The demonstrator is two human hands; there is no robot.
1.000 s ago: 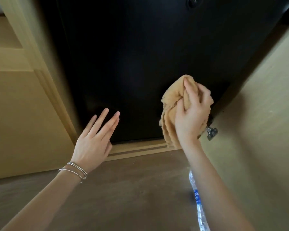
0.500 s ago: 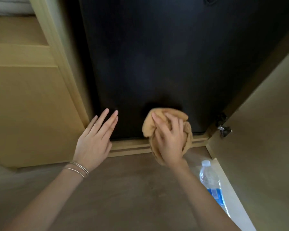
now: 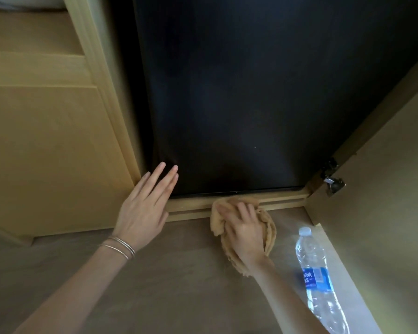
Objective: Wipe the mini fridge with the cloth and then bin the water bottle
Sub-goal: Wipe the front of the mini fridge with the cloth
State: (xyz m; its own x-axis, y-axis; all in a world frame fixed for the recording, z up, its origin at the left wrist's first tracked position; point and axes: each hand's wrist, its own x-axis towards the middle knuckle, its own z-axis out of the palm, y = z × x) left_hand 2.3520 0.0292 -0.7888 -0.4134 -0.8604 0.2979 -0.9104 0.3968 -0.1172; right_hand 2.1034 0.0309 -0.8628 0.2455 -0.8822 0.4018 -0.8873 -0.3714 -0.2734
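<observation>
The black mini fridge fills the cabinet opening ahead, its door closed. My right hand grips a bunched tan cloth low at the wooden sill below the door's bottom edge. My left hand is flat with fingers spread, fingertips resting at the fridge's lower left corner; two thin bangles circle its wrist. A clear water bottle with a blue label and white cap stands on the floor to the right of my right forearm.
An open wooden cabinet door stands at the right with a metal hinge near its base. Wooden cabinet panels stand at the left. The wooden sill runs under the fridge, above a brown floor.
My right hand has swept the cloth down and leftward over the fridge door to the sill. The view has tilted down, bringing the whole bottle into sight. My left hand stays put.
</observation>
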